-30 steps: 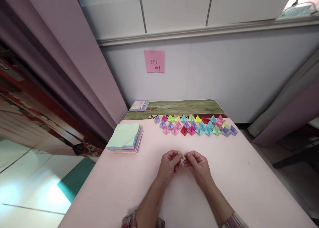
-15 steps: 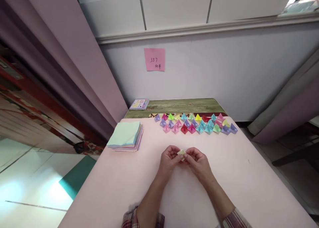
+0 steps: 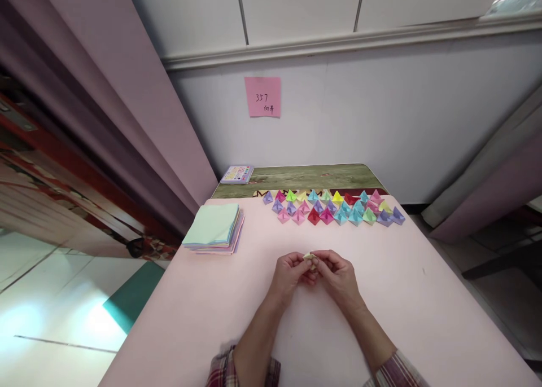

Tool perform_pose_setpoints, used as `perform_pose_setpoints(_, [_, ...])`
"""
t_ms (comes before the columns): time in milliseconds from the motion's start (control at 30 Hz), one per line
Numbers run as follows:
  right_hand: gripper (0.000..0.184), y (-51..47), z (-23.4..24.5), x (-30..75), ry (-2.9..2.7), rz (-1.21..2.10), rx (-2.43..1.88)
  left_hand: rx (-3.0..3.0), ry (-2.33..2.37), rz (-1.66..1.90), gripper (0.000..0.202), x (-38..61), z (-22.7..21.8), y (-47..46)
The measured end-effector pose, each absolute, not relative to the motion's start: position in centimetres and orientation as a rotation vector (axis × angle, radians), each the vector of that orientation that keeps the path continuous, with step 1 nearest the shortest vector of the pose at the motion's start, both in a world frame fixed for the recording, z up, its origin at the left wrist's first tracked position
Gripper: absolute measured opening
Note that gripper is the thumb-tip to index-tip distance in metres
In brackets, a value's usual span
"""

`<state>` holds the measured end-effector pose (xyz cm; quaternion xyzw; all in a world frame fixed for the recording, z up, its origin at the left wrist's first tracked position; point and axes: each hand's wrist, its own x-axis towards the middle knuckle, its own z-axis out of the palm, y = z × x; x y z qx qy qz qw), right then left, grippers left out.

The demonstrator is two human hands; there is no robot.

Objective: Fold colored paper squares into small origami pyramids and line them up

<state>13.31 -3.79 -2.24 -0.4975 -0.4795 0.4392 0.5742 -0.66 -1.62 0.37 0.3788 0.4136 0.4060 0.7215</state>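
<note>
Between my hands is a small pale yellow folded paper, mostly covered by my fingers. My left hand is closed and pinches its left side with thumb and fingers. From the right, my right hand pinches the same paper, also closed, with the thumbs close together. Both hands are just above the pink tabletop. Beyond them stand several small folded paper boats in many colours, set out in rows.
A stack of coloured paper sheets, pale green on top, lies at the left of the table. Behind it is a printed packet on a green wood-patterned surface. A pink note is stuck on the wall.
Less of the yellow paper shows above my fingertips now, and my fingers have shifted slightly around it. The camera view has tilted a little; the boats and stack stay put.
</note>
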Motion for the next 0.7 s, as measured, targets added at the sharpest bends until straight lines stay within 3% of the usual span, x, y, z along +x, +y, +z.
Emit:
perform_pose_setpoints(133, [0.016,-3.9,-1.9,13.8,-1.311,0.886,-1.066,0.823,0.909,0.892,0.028,-0.9,0.7,-1.7])
perform_pose_setpoints(333, [0.040,-4.1,-1.5,15.1,-1.612,0.642,-1.007,0.765,0.890,0.920,0.026,-1.0,0.5,-2.0])
perform_pose_setpoints(467, [0.046,-4.1,-1.6,15.6,-1.740,0.485,-1.035,0.758,0.793,0.934,0.024,-0.9,0.8,-2.1])
perform_pose_setpoints(700, [0.039,-4.0,-1.4,15.0,-1.603,0.650,-1.010,0.790,0.817,0.938,0.030,-1.0,0.7,-1.7])
